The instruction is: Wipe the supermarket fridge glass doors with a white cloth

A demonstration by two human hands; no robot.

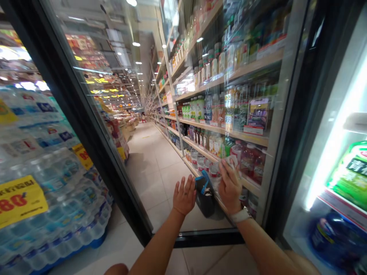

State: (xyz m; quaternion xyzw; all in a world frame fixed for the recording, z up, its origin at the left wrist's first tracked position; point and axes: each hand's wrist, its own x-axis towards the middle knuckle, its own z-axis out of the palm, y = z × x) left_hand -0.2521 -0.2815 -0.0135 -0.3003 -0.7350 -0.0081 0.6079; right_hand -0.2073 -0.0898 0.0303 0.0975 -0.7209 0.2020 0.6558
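A tilted glass door point(143, 168) in a black frame fills the middle of the head view. My left hand point(184, 195) lies with its fingers stretched out flat against the lower part of the pane. To its right, my right hand point(230, 187) presses a pale, thin cloth point(233, 163) to the glass. Most of the cloth is hidden behind my fingers, and its edge looks blurred. A pale band circles my right wrist. Between my hands, a dark grey bag point(205, 198) with blue trim shows at floor level; its contents are hard to make out.
Shelves of bottled drinks point(200, 109) show in the glass. At the right, a lit cooler holds a green bottle point(349, 173) and a blue bottle point(329, 235). Stacked packs of water bottles point(54, 179) with yellow price signs point(21, 200) stand on the left. Tiled floor point(114, 244) lies below.
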